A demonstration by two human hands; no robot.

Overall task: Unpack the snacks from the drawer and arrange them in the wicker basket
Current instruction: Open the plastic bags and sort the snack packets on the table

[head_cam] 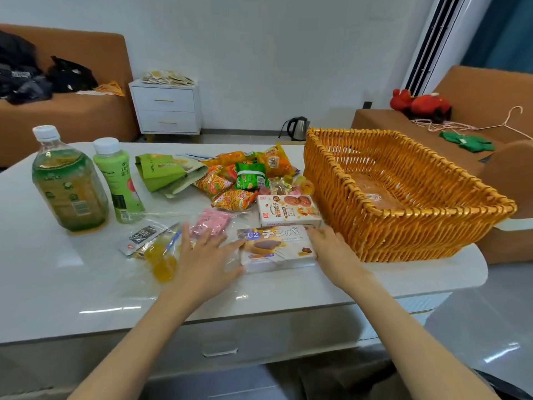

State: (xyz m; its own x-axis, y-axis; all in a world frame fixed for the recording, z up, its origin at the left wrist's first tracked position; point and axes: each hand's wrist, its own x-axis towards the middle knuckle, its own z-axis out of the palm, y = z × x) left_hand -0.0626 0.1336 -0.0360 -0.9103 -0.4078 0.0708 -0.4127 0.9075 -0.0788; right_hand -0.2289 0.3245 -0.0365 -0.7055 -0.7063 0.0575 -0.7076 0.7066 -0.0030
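A person's left hand [202, 255] and right hand [328, 246], fingers straight and spread, touch opposite short ends of a glossy rectangular cake box [277, 246] lying flat on a shiny white table [57, 278] — neither hand curls around it. Just right of the box stands the square wicker basket [375, 226], its orange weave coarse and ribbed; crinkled foil snack packets [239, 180] lie heaped behind the box.
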